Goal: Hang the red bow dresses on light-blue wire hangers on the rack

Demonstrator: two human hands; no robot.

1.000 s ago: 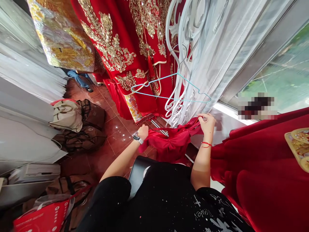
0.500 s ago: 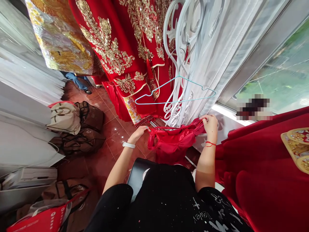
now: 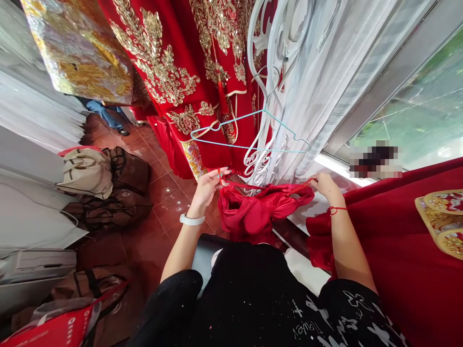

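Soft brown bags (image 3: 128, 166) with dark straps sat on the glossy reddish tiled floor (image 3: 162, 193), and a pale cream bag (image 3: 85, 176) slumped against them; what they held was hidden. Nearer the body, a red printed packet (image 3: 54, 328) lay amid crinkled clear plastic. The red garment (image 3: 249, 219) hung in front of the person between both hands, its smooth cloth gathered into puckered folds. The left hand (image 3: 208, 188) was partly closed, fingertips pinching a thin strap at one end; the right hand (image 3: 326, 187) was more curled, closed on a strap at the other. Beyond, a slim pale-blue hanger (image 3: 249, 146) hung by curling white scrollwork (image 3: 259, 42), near red gowns (image 3: 184, 53) with raised, glittering gold embroidery.
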